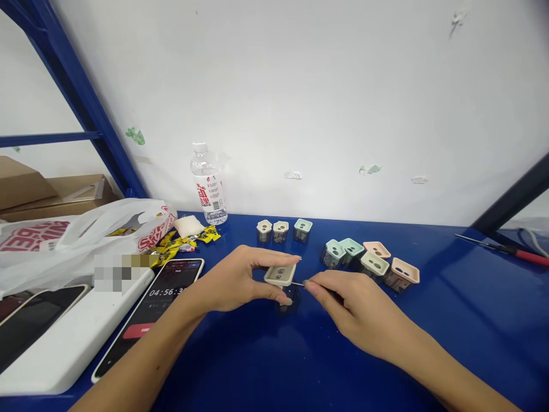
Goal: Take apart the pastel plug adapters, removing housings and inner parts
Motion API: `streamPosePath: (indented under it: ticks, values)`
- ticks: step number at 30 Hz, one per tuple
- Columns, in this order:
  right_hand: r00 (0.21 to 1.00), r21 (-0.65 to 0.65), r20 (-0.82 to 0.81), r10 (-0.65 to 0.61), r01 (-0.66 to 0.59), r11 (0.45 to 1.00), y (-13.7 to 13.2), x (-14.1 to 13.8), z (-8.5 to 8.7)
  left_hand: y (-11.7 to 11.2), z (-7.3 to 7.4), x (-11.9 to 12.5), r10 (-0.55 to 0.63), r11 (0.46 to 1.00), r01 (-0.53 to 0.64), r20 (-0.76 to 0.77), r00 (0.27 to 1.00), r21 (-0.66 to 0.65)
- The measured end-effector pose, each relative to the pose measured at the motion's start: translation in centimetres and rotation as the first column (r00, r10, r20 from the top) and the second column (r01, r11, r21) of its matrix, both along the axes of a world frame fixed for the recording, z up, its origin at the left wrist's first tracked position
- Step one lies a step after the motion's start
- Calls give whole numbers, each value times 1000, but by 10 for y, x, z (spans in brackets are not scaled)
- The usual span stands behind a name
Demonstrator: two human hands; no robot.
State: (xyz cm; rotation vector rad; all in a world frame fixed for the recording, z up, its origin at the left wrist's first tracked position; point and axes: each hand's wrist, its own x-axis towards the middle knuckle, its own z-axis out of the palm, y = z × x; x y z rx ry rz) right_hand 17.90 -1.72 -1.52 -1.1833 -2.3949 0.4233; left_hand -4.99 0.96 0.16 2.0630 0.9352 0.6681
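The left hand (270,277) pinches a cream sharpener (279,275) above the tabletop's (484,309) middle and the right hand (343,300) grips a thin metal rod (297,284) at its side, so this one seems unfinished, while whether the three sharpeners (281,231) near the back edge and five sharpeners (374,264) rightward are done is unclear.

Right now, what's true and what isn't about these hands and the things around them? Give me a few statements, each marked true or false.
1. The left hand holds a sharpener. True.
2. The right hand holds a bottle. False: it holds a thin metal tool.
3. The bottle stands upright near the wall. True.
4. Every sharpener top is pink. False: cream and mint-green tops show too.
5. A red-handled tool lies at the far right. True.
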Motion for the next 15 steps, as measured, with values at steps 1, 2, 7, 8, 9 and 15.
streamPosePath:
  ticks: [1, 2, 7, 8, 9, 15]
  values:
    - [1000, 50, 22, -15, 14, 999, 1, 0, -2, 0, -1, 0, 4, 1000, -4, -4, 1000, -2]
    - [999, 114, 46, -26, 20, 993, 1, 1, -4, 1, -1, 0, 10, 1000, -10, -10, 1000, -2]
    - [987, 402, 154, -36, -30, 915, 3, 2, -11, 2, -5, 0, 25, 1000, -25, -34, 999, -4]
    - [986, 415, 161, -40, -31, 909, 3, 2, -12, 2, -6, 1, 23, 1000, -24, -33, 999, -5]
    - [985, 417, 165, -46, -27, 909, 3, 2, -12, 2, -6, 1, 20, 1000, -20, -32, 999, -7]
    - [971, 504, 214, -109, -14, 863, 2, 1, -11, 3, -5, 2, 15, 1000, -14, -40, 999, 22]
